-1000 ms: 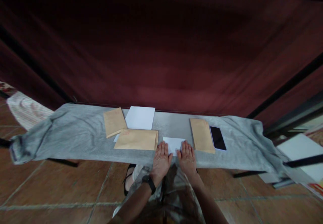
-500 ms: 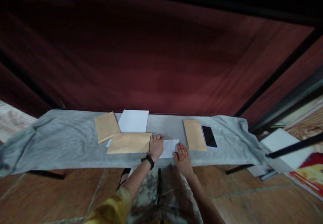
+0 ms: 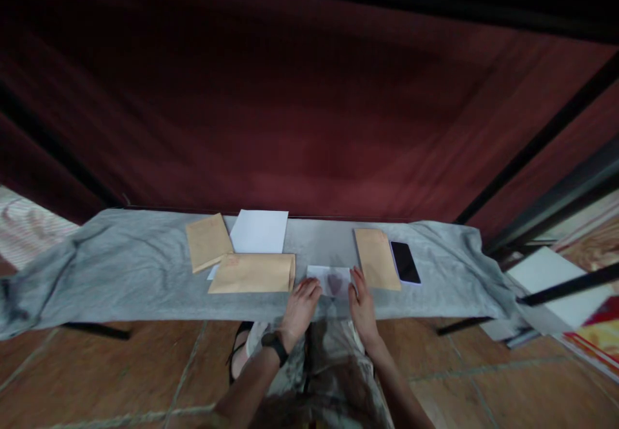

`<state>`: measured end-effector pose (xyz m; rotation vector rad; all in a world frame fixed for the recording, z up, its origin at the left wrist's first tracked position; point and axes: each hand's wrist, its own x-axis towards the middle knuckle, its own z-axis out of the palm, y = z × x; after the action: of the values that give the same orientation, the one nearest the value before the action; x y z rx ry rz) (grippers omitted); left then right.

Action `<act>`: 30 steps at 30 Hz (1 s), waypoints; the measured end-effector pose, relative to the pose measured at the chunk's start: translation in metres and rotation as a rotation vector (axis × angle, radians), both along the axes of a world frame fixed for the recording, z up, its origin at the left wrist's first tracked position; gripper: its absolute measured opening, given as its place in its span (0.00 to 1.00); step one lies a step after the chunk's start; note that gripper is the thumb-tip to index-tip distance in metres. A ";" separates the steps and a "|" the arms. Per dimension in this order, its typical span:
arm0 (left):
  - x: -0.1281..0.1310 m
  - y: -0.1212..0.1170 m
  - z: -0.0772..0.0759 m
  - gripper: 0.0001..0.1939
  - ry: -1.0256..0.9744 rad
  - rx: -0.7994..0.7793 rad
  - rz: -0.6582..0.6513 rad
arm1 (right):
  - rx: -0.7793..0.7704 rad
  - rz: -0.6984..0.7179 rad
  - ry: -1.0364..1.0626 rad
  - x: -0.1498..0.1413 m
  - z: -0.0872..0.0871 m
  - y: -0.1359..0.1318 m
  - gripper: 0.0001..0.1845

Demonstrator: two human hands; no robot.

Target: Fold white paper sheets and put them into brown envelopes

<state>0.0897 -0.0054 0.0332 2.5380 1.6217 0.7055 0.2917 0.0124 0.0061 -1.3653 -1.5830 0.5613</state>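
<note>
A small folded sheet of white paper (image 3: 331, 280) is between my two hands near the front edge of the cloth-covered bench. My left hand (image 3: 300, 305), with a dark watch on the wrist, grips its lower left corner with curled fingers. At the paper's right edge, my right hand (image 3: 362, 301) pinches it between thumb and fingers. A dark shadow falls across the paper. Just left of my left hand lies a long brown envelope (image 3: 254, 273). Another brown envelope (image 3: 377, 258) lies right beside my right hand.
A phone (image 3: 405, 262) lies right of the right-hand envelope. Behind the long envelope are a white sheet (image 3: 260, 230) and a smaller brown envelope (image 3: 209, 242). Grey cloth (image 3: 145, 268) covers the narrow bench, which stands against a dark red panel (image 3: 290, 126).
My left hand has slid toward me, off the long envelope's end to the paper's lower left corner. My right hand has gone from lying flat to pinching the right edge.
</note>
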 end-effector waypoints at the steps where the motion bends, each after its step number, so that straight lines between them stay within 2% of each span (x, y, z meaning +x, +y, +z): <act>1: 0.000 -0.005 -0.007 0.17 0.002 -0.033 0.003 | 0.008 0.049 -0.063 -0.003 -0.004 -0.001 0.26; 3: 0.000 -0.012 -0.017 0.18 0.009 -0.080 0.017 | 0.026 0.113 -0.198 -0.009 -0.012 -0.002 0.26; 6: 0.004 -0.014 -0.018 0.19 0.020 -0.110 0.032 | 0.060 0.150 -0.407 -0.019 -0.021 -0.001 0.27; 9: 0.012 -0.008 -0.017 0.24 0.038 -0.108 0.072 | 0.076 0.160 -0.583 -0.029 -0.023 0.002 0.27; 12: 0.020 0.002 -0.021 0.28 0.087 -0.118 0.127 | 0.069 0.160 -0.690 -0.036 -0.023 0.008 0.26; 17: 0.027 0.010 -0.038 0.30 0.143 -0.131 0.208 | 0.097 0.058 -0.782 -0.034 -0.025 0.015 0.26; 20: 0.026 0.007 -0.043 0.30 0.138 -0.112 0.260 | 0.139 -0.021 -0.805 -0.026 -0.030 0.016 0.27; 26: 0.032 0.008 -0.038 0.31 0.125 -0.134 0.327 | 0.173 -0.105 -0.835 -0.016 -0.041 0.014 0.30; 30: 0.047 0.020 -0.035 0.30 0.093 -0.164 0.269 | 0.182 -0.095 -0.837 -0.015 -0.044 0.014 0.30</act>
<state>0.1367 0.0148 -0.0014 2.2960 1.9864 0.4526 0.2770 0.0265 -0.0377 -1.6213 -2.1295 -0.2665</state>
